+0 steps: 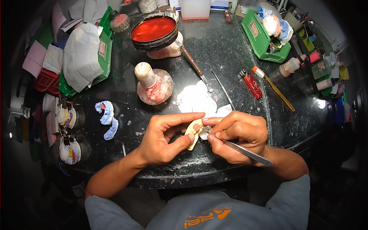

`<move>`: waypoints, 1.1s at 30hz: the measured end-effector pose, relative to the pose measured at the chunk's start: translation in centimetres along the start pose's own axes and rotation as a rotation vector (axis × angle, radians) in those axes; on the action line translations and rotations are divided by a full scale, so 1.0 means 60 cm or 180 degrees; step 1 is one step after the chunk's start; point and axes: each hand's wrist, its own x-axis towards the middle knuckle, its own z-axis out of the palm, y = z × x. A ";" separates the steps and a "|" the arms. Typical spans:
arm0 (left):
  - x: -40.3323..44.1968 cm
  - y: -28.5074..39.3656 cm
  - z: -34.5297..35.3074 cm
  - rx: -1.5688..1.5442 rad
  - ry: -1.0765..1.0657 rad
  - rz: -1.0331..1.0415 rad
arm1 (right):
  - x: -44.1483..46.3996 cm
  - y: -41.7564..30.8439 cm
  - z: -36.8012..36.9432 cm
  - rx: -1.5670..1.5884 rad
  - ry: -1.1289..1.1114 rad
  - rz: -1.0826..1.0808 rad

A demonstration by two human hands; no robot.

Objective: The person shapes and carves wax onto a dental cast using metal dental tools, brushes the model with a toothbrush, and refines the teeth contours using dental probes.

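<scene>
My left hand (159,138) pinches a small pale-yellow dental model (192,141) between thumb and fingers. A pink, wax-like patch (196,127) sits on the model. My right hand (245,132) grips a slim metal carving tool (248,152) like a pen, its ridged handle slanting down to the right. Its fine tip is at the model's right side; whether it touches cannot be made out. One right finger meets the left fingertips at the model's upper edge. Behind the hands lies a brightly lit white paper or cloth (196,100).
A round pan of red wax (154,31) stands at the back, beside a wooden-handled knife (191,61). Nearer are a stoppered burner (155,86), blue dental casts (105,113), a thin probe (222,89), a red lighter (252,85) and a toothbrush (274,89). Green bins (260,42) hold models.
</scene>
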 end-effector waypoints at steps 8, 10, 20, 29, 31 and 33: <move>0.001 0.004 0.002 0.0104 0.0033 -0.0032 | -0.003 -0.003 0.005 -0.0021 0.0161 0.0281; 0.001 0.004 0.002 0.0151 0.0034 -0.0007 | -0.004 -0.002 0.003 -0.0054 0.0135 0.0291; 0.002 -0.003 0.001 0.0201 0.0037 0.0115 | -0.002 -0.004 0.002 -0.0127 0.0069 0.0326; 0.003 -0.003 0.002 0.0316 0.0038 0.0235 | -0.003 -0.005 0.001 -0.0128 0.0024 0.0325; 0.004 -0.005 0.002 0.0362 0.0031 0.0289 | -0.002 -0.005 0.000 -0.0136 0.0020 0.0325; 0.003 -0.001 0.002 0.0333 0.0024 0.0224 | -0.002 -0.006 0.001 -0.0144 0.0022 0.0330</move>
